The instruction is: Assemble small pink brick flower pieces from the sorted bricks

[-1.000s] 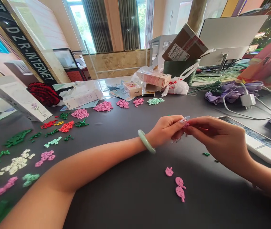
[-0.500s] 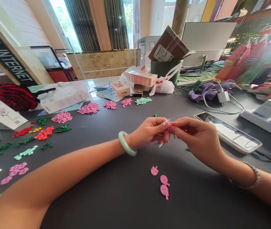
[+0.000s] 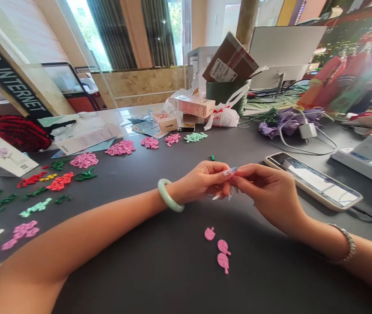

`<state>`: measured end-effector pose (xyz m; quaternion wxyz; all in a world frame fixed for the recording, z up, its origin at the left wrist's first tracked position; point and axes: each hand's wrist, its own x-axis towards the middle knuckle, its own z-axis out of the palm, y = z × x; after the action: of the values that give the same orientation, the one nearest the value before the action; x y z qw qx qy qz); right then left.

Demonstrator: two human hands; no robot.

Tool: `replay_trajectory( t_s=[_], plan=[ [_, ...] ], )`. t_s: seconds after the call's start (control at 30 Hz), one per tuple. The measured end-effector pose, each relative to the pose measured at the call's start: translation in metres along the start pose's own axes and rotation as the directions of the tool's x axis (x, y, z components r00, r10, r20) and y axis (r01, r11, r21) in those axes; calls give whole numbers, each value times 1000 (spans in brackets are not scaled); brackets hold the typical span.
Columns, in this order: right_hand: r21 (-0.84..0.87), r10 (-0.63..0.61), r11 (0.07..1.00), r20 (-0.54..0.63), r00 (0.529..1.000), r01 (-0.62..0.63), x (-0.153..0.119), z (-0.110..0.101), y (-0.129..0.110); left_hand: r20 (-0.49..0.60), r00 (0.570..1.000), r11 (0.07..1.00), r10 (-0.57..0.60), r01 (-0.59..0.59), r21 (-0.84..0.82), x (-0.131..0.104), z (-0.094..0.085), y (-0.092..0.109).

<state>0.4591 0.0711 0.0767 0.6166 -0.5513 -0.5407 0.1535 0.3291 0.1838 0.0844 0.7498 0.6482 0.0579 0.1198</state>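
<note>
My left hand (image 3: 209, 179) and my right hand (image 3: 273, 188) meet fingertip to fingertip above the dark table. Both are closed in a pinch on what looks like a small pink plastic piece, almost wholly hidden by the fingers. Nearer to me on the table lie three flat, rounded pink pieces with short stems: one pink piece (image 3: 209, 234) lies apart, while a second pink piece (image 3: 222, 247) and a third pink piece (image 3: 223, 261) lie close together. Just beyond my left hand is a small green piece (image 3: 212, 158).
Piles of pink pieces (image 3: 120, 147), mint pieces (image 3: 196, 137), orange pieces (image 3: 60, 181) and green pieces (image 3: 86, 174) spread across the back and left. A phone (image 3: 313, 181) with a cable lies right, near purple flowers (image 3: 289, 122). Small boxes (image 3: 192, 106) stand behind.
Both hands keep pinching together, with only slight finger movement. My left wrist has shifted a little to the left. The three pink pieces on the table lie as before.
</note>
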Motion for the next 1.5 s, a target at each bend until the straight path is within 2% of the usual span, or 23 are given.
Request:
replay_trajectory(
  t_s=[0.2,0.37,0.63,0.73,0.87,0.97,1.1,1.2,1.27,1.33,1.37,1.43,1.5],
  plan=[
    [-23,-12,1000,-9,1000,12,1,-1,0,52,998,997,34,-30,-64,0,0,1],
    [-50,-27,998,-25,999,25,4,-2,2,37,999,997,36,-33,-75,0,0,0],
    [-43,39,998,33,999,-38,4,-7,9,14,1000,1000,13,-13,-4,-1,1,1],
    [-113,58,992,6,998,-57,2,-8,8,34,999,1000,5,-6,11,-2,1,3],
    [-205,144,968,-12,990,-143,2,-8,3,10,997,997,-70,70,21,-4,1,5],
    [-208,185,963,45,982,-172,9,-9,0,22,997,997,-73,73,-8,-4,-1,4],
    [-272,239,945,183,954,-184,26,-17,-2,68,996,996,-49,54,-78,-2,-3,1],
    [-369,217,920,204,955,-131,42,-26,-6,-17,998,986,-53,50,-157,1,-3,2],
    [-454,162,887,132,978,-85,54,-30,-11,-149,988,972,-41,5,-236,4,-2,4],
    [-484,75,873,22,997,-56,67,-26,-21,-288,958,951,-14,-76,-299,5,-3,5],
    [-489,23,872,-38,999,-39,73,-20,-28,-341,940,943,2,-116,-313,6,-3,6],
    [-541,-107,839,-81,991,46,87,-1,-48,-408,913,939,26,-163,-304,8,-3,5],
    [-573,-150,812,-19,989,112,103,30,-71,-445,895,947,32,-170,-274,11,-4,2]
  ],
)
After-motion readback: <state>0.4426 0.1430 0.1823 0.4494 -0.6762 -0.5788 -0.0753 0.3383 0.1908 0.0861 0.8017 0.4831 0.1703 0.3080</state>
